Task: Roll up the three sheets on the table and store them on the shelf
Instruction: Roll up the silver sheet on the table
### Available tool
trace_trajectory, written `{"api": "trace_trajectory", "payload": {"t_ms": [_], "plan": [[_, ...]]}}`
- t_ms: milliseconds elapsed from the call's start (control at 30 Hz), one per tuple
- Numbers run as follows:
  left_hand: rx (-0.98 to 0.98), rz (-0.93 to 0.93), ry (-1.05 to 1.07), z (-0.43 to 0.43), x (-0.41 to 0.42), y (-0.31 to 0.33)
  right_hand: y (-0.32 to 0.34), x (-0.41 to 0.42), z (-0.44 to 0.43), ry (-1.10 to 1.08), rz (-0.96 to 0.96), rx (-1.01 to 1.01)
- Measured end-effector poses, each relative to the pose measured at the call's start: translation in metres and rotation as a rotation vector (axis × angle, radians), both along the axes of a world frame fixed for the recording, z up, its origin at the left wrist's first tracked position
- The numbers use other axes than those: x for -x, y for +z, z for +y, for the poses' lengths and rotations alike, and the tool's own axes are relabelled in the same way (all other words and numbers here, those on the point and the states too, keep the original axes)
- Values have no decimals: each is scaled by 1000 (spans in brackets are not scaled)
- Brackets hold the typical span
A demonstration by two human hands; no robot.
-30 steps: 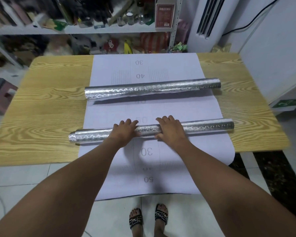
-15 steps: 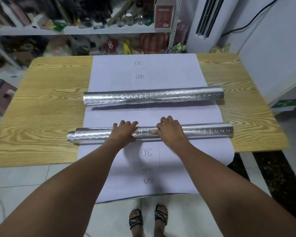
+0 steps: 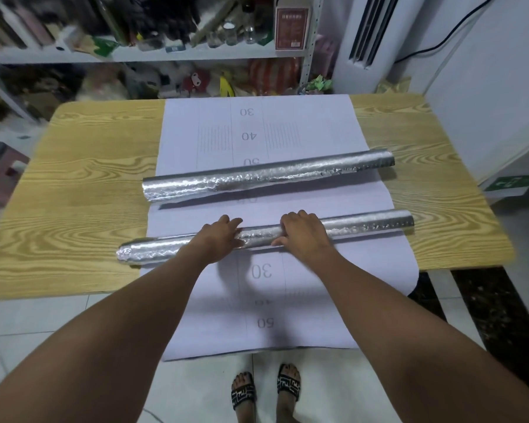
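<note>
Wooden surface (image 3: 74, 190) spans the view; landmark for positions is the pale printed sheet (image 3: 287, 193) lying flat down its middle, near end hanging over the front edge toward the person's feet. Shelf (image 3: 135, 54) stands behind the sheet's far end, crowded; free space on it cannot be judged. Far foil roll (image 3: 266, 177) lies across the sheet's middle, ends just overhanging each sheet edge, slightly slanted. Near foil roll (image 3: 364, 222) lies across the sheet closer to the front edge, its left end out over bare wood. Left hand (image 3: 219, 238) and right hand (image 3: 304, 233) rest on this roll side by side, palms down, fingers draped over its top, likely steadying it or tightening the wrap. Judgement: two sheets rolled, the flat one unrolled, none stored. Bare wood lies either side of the sheet.
</note>
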State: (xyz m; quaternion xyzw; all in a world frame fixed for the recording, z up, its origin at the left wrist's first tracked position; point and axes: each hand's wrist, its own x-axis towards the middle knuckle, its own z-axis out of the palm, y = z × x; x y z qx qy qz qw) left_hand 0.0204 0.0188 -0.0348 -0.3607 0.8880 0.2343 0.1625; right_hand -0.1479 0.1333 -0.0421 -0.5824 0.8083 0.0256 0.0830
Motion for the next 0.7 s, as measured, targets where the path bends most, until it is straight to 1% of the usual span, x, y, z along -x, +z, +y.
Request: {"api": "trace_trajectory", "payload": {"t_ms": [67, 133, 200, 300, 433, 533, 633, 700], "plan": [[108, -22, -35, 2, 1, -2, 0, 1, 0, 26, 32, -3], [218, 4, -44, 5, 0, -4, -1, 2, -1, 42, 62, -15], [292, 49, -35, 8, -1, -6, -4, 2, -3, 48, 62, -25], [392, 74, -90, 12, 1, -13, -9, -2, -5, 35, 48, 14], [358, 85, -49, 12, 3, -14, -12, -5, -9, -6, 30, 110], [376, 59, -97, 7, 3, -15, -15, -5, -11, -14, 10, 114], [374, 44, -93, -1, 6, -17, -19, -2, -12, -18, 5, 138], [392, 18, -112, -4, 8, -18, -20, 2, -12, 13, 52, 124]]}}
